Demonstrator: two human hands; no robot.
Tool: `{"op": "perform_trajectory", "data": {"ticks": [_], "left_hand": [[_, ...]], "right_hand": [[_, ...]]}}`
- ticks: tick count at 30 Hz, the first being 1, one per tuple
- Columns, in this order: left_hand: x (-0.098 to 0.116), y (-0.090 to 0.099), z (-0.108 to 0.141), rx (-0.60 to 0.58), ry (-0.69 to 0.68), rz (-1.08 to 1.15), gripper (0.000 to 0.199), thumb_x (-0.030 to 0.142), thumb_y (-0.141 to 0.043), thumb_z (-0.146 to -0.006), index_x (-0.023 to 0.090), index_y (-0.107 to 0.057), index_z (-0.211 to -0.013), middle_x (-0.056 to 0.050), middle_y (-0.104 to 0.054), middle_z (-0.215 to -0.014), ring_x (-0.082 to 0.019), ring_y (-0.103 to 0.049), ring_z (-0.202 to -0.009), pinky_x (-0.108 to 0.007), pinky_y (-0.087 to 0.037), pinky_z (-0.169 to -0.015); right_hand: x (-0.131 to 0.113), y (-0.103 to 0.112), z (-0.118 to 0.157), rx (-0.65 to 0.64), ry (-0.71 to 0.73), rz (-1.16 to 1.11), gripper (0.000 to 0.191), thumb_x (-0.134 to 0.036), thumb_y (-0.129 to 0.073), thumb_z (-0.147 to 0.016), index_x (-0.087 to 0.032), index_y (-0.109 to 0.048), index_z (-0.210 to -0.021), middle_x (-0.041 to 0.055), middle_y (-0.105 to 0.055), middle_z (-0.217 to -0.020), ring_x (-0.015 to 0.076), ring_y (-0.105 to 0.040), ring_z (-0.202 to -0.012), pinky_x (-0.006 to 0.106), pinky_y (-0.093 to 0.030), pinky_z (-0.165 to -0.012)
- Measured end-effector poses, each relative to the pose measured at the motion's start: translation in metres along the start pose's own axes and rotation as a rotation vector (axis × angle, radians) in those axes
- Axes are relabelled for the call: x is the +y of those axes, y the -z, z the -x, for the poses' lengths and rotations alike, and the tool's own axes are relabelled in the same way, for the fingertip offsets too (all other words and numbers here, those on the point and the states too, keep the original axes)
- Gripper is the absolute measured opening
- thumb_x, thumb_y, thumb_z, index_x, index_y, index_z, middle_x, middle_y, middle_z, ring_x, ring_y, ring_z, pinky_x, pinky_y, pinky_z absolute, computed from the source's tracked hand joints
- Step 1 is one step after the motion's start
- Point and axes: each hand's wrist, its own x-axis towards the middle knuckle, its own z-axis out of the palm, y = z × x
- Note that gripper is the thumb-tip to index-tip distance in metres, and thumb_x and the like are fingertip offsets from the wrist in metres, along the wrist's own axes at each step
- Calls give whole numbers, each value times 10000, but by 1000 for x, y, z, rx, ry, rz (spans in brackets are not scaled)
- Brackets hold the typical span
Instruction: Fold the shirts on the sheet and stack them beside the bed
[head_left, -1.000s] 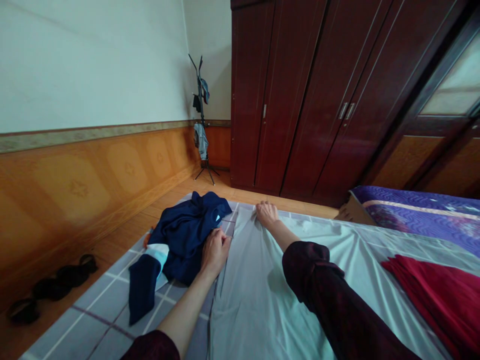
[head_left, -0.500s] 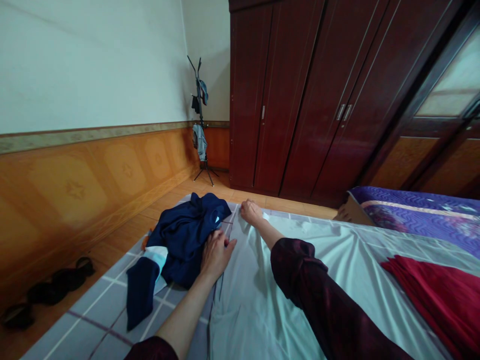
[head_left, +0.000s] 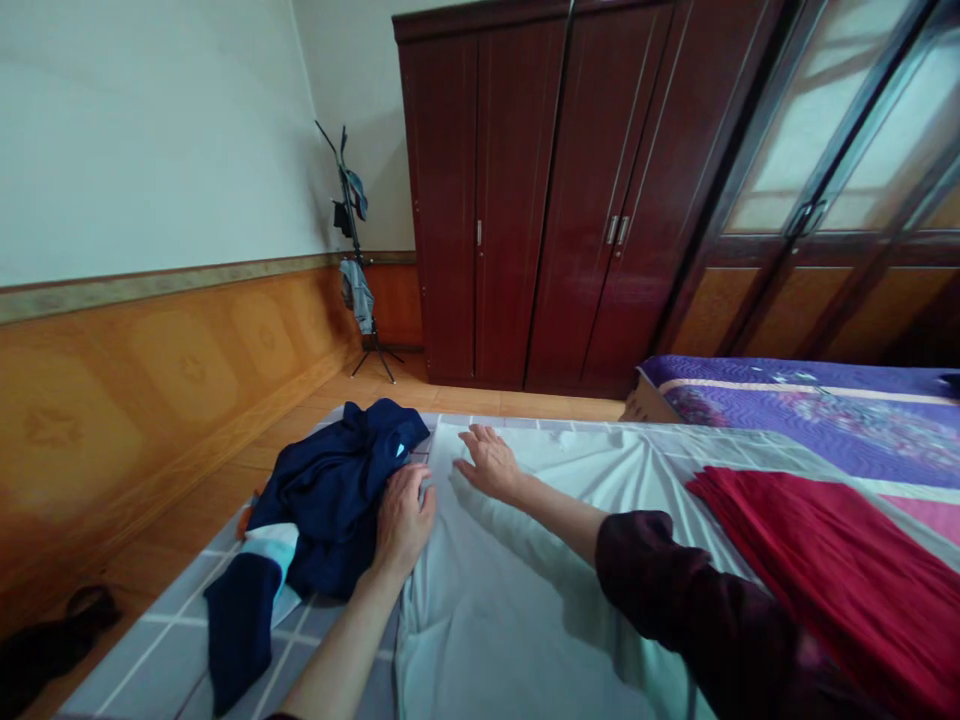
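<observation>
Pale cloth [head_left: 517, 600], spread near centre over checked bedsheet [head_left: 165, 650].
Right hand [head_left: 489, 462] splayed toward far-left corner; left hand [head_left: 405, 515] loosely curved at left edge, any pinch impossible to tell. Probably best smoothed rightward, left edge anchored. Crowding that edge: rumpled navy garment [head_left: 337, 500]. At right: red cloth [head_left: 840, 570]. Far left: coat rack [head_left: 358, 250].

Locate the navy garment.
In the head view, the navy garment lies on the checked sheet, left of the pale cloth, beside the left hand.
</observation>
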Motion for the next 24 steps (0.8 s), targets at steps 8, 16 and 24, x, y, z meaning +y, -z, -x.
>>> {"op": "perform_trajectory", "data": {"ticks": [8, 16, 24], "left_hand": [[2, -4, 6, -303, -142, -30, 371, 354, -458, -915, 191, -578, -1226, -82, -555, -1321, -218, -469, -1266, -399, -348, -1087], [2, -5, 5, -340, -160, -155, 436, 415, -394, -941, 170, -565, -1260, -105, -505, -1373, -233, -403, -1323, -471, -228, -1143], [-5, -8, 8, -330, -246, -174, 476, 461, -455, -913, 197, -533, -1300, -85, -508, -1372, -263, -377, -1337, -498, -223, -1143]], "right_hand": [[59, -1, 55, -140, 15, 14, 581, -544, -388, -932, -169, -437, -1373, 151, -354, -1453, 309, -287, -1334, 447, -236, -1075], [75, -7, 29, -202, -82, 5, 654, -631, -327, -910, -213, -392, -1408, 151, -297, -1492, 330, -247, -1363, 500, -212, -1065], [70, -11, 2, -228, -142, 0, 720, -675, -316, -885, -227, -331, -1448, 168, -198, -1533, 373, -169, -1390, 565, -139, -1066]]}}
